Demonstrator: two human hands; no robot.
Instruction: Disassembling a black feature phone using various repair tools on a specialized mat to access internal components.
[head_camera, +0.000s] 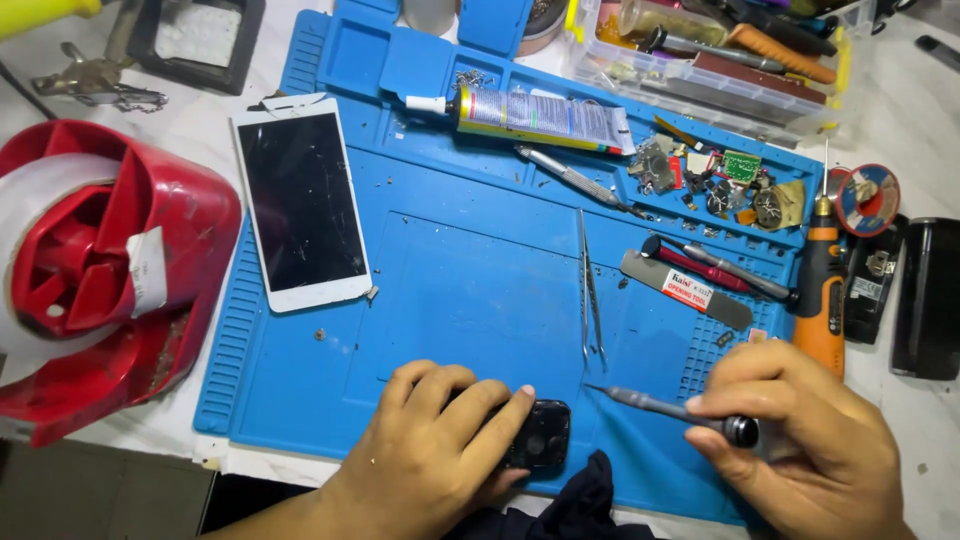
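Note:
My left hand (435, 450) presses down on a small black device (540, 440) at the near edge of the blue work mat (470, 280). My right hand (810, 435) holds a slim grey screwdriver (660, 405) by its knurled end, tip pointing left toward the device but apart from it. Metal tweezers (590, 285) lie on the mat just beyond the tip. A white phone with a cracked dark screen (303, 200) lies face up at the mat's left.
A red tape dispenser (95, 270) stands at the left. A glue tube (540, 118), a metal prying tool (690, 288), small parts (720, 180), an orange rotary tool (820, 290) and a clear tool box (710, 55) crowd the back and right. Dark cloth (580, 505) lies near me.

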